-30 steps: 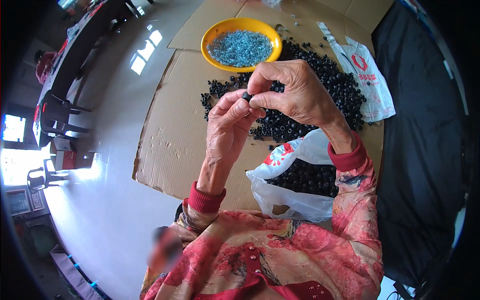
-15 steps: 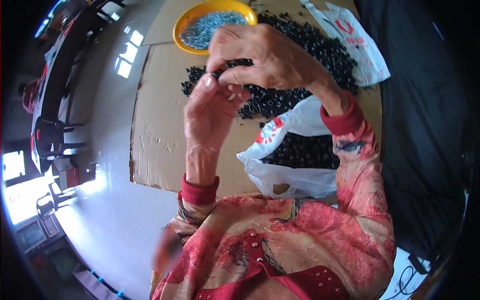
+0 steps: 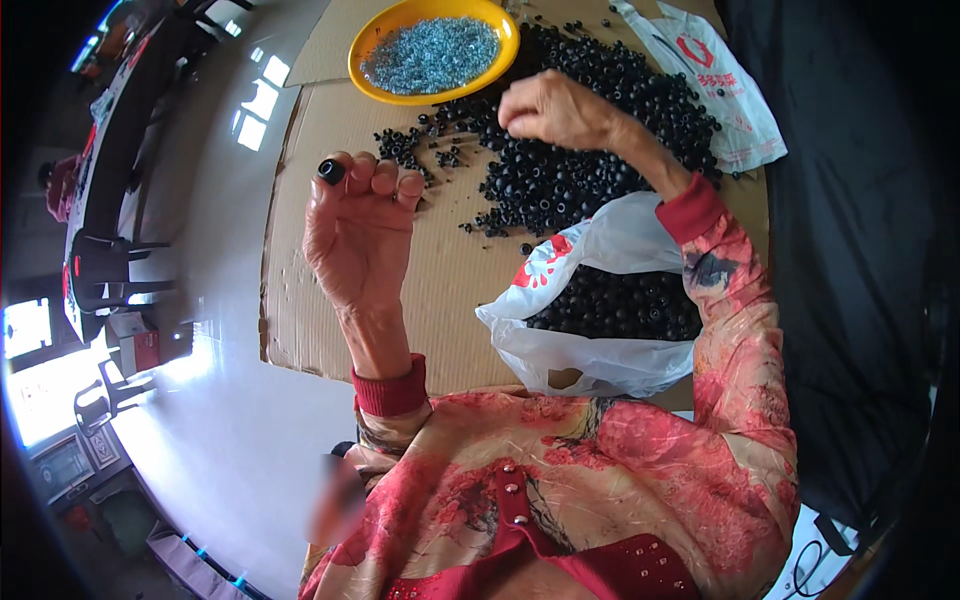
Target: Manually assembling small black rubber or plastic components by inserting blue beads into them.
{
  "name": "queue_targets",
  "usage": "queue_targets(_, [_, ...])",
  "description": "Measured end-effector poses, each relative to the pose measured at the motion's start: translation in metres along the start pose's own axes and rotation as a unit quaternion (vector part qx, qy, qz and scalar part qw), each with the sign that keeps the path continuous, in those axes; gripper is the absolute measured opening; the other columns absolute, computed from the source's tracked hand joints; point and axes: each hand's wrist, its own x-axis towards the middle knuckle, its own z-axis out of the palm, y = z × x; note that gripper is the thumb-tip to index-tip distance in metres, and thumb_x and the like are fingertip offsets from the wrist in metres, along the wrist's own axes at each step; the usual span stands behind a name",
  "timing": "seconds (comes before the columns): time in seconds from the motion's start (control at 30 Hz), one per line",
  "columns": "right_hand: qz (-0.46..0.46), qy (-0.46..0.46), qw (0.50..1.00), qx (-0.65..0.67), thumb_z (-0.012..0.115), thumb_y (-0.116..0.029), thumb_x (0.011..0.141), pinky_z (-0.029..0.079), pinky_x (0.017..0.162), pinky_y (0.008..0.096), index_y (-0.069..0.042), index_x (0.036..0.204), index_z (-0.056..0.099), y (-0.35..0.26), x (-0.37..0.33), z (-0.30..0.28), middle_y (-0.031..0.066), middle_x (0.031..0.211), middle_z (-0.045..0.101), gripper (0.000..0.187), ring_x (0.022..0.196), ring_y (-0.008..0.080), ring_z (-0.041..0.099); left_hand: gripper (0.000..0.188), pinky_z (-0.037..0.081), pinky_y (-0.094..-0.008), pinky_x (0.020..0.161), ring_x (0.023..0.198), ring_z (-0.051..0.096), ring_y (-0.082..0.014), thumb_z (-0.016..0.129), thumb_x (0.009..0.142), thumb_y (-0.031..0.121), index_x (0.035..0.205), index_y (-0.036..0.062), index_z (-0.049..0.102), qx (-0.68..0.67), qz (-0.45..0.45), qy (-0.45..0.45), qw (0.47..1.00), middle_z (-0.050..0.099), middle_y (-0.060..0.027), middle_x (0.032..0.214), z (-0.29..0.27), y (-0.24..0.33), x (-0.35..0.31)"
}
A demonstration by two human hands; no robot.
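Observation:
My left hand is raised palm up over the cardboard. Its thumb and forefinger pinch a small black ring-shaped part with a hole through its middle, while the other fingers curl inward. My right hand hovers at the left side of a spread pile of small black round parts. Its fingers are closed together, and whatever they may hold is hidden. Just beyond it, to the left, a yellow dish holds many tiny shiny blue-grey pieces.
An open white plastic bag full of black parts lies near my right forearm. Another white bag lies flat at the far right. Brown cardboard covers the work surface. Black cloth stretches along the right.
My hands, which met in the middle, have parted. The left has moved left with the black ring-shaped part; the right has drawn back to the right, over the pile.

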Motion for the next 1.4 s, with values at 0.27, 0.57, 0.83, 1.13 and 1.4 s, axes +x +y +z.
queue_targets(0.27, [-0.070, 0.029, 0.991, -0.111, 0.055, -0.001, 0.074, 0.049, 0.073, 0.0373, 0.000, 0.091, 0.061, 0.010, 0.024, 0.057, 0.0134, 0.083, 0.059, 0.018, 0.079, 0.0289, 0.060, 0.017, 0.036, -0.0362, 0.081, 0.083, 0.047, -0.0183, 0.052, 0.089, 0.019, 0.096, 0.0044, 0.056, -0.010, 0.017, 0.008, 1.000, 0.053, -0.0065, 0.090, -0.006, 0.004, -0.004])
queue_targets(0.57, [-0.003, 0.013, 0.978, -0.207, 0.056, -0.005, 0.072, 0.051, 0.068, 0.0383, -0.003, 0.084, 0.062, 0.023, 0.068, 0.088, 0.0112, 0.074, 0.058, 0.013, 0.070, 0.0295, 0.060, 0.018, 0.039, -0.0399, 0.082, 0.083, 0.050, -0.0181, 0.050, 0.090, 0.021, 0.098, 0.0054, 0.054, -0.011, 0.041, 0.027, 0.999, 0.056, -0.0058, 0.089, -0.022, 0.012, -0.004])
queue_targets(0.83, [-0.062, 0.055, 0.989, -0.124, 0.054, -0.006, 0.071, 0.051, 0.062, 0.0379, -0.003, 0.075, 0.063, 0.029, 0.068, 0.086, 0.0126, 0.069, 0.060, 0.010, 0.064, 0.0278, 0.061, 0.021, 0.043, -0.0409, 0.082, 0.084, 0.053, -0.0187, 0.050, 0.090, 0.020, 0.100, 0.0033, 0.057, -0.008, 0.044, 0.042, 0.998, 0.059, -0.0068, 0.092, -0.033, 0.013, -0.004])
queue_targets(1.13, [0.000, -0.005, 0.992, -0.129, 0.054, -0.012, 0.075, 0.049, 0.069, 0.0382, -0.002, 0.079, 0.063, 0.029, 0.072, 0.081, 0.0132, 0.072, 0.062, 0.014, 0.072, 0.0299, 0.062, 0.021, 0.044, -0.0400, 0.082, 0.084, 0.055, -0.0179, 0.050, 0.090, 0.020, 0.099, 0.0030, 0.058, -0.006, 0.034, 0.047, 0.998, 0.060, -0.0068, 0.091, -0.036, 0.008, 0.000])
queue_targets(1.4, [-0.056, 0.021, 0.986, -0.158, 0.057, -0.013, 0.069, 0.051, 0.062, 0.0418, -0.002, 0.066, 0.059, 0.024, 0.069, 0.092, 0.0173, 0.066, 0.061, 0.012, 0.065, 0.0338, 0.062, 0.021, 0.044, -0.0396, 0.082, 0.082, 0.056, -0.0174, 0.050, 0.090, 0.021, 0.100, 0.0041, 0.059, -0.055, 0.023, 0.058, 0.997, 0.061, -0.0062, 0.092, -0.040, 0.002, 0.000])
